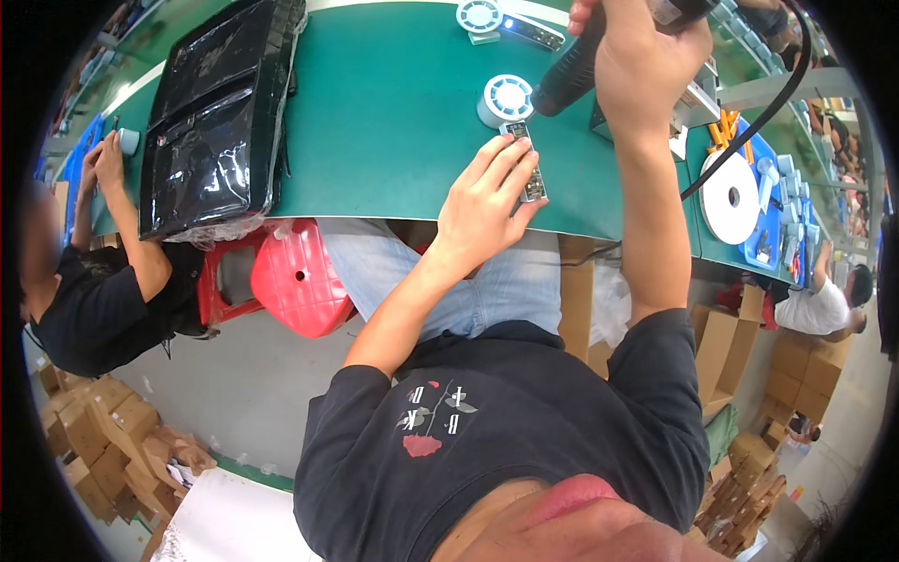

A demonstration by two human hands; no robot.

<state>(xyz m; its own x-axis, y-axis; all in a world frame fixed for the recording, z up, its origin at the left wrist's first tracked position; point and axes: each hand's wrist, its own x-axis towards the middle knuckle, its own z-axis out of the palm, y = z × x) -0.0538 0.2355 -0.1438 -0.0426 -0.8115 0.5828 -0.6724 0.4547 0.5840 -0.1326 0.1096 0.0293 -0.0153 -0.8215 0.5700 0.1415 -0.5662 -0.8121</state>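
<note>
A small handheld fan lies on the green table, its round white-and-blue head [508, 98] away from me and its slim open handle with a circuit board [535, 184] toward me. My left hand [487, 199] is closed over that handle, fingers lying across it and thumb at its near end. My right hand [646, 70] grips a black corded heat gun [573, 77] by its body. Its nozzle points down and left, just right of the joint between fan head and handle. Whether the nozzle touches anything, I cannot tell.
A second fan [478, 16] with a lit board lies farther back. Left stands a black plastic-wrapped bag [208, 122]. At right are a white reel [729, 198], orange-handled tools [722, 128] and a blue tray [770, 234] of parts. The black cord [763, 136] hangs beside my right arm.
</note>
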